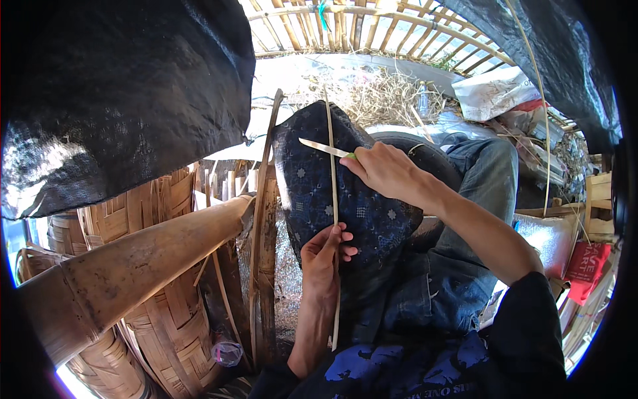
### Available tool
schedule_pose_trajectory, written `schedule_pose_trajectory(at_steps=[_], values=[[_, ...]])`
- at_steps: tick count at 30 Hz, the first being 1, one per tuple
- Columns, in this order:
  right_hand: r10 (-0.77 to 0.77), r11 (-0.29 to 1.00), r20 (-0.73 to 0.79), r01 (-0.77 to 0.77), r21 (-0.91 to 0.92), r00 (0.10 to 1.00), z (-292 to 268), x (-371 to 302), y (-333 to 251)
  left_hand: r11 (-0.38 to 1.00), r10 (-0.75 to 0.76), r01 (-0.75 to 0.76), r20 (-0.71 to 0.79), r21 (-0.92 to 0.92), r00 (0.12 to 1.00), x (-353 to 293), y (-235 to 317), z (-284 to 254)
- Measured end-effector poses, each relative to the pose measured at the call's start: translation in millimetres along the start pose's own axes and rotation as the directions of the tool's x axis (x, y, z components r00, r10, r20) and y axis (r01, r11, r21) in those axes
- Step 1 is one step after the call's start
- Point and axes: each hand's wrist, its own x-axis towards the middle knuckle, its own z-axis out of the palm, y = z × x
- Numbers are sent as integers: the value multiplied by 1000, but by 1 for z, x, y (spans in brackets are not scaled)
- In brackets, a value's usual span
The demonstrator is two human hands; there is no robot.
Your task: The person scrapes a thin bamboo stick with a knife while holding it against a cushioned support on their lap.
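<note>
A long, thin, pale bamboo strip (pixel 334 189) runs lengthwise over a dark blue patterned cloth (pixel 306 199) spread across my lap. My left hand (pixel 323 253) pinches the strip between thumb and fingers at the cloth's near part. Higher up, my right hand (pixel 389 169) grips a knife (pixel 321 146) by its green handle, which is mostly hidden in the fist. The blade points left and crosses the strip; whether it touches or cuts into it, I cannot tell.
A thick bamboo pole (pixel 153 266) slants in at left, before woven bamboo baskets (pixel 169 332). Black sheeting (pixel 119 86) hangs at upper left. Wood shavings (pixel 379 93) pile up beyond my lap. A clear plastic cup (pixel 227 353) lies lower left; a red bag (pixel 587 269) is at right.
</note>
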Motion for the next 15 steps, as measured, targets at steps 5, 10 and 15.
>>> schedule_pose_trajectory(at_steps=[5, 10, 15], values=[[-122, 976, -162, 148, 158, 979, -4, -36, -3, 998, 12, -9, -63, 62, 998, -1, 7, 3], [12, 998, 38, -15, 60, 999, -14, -47, -5, 969, 121, -99, -86, 228, 989, 3, 3, 9], [87, 996, 81, -90, 24, 993, -10, -46, -10, 936, 179, -128, -131, 327, 975, 5, -5, 14]])
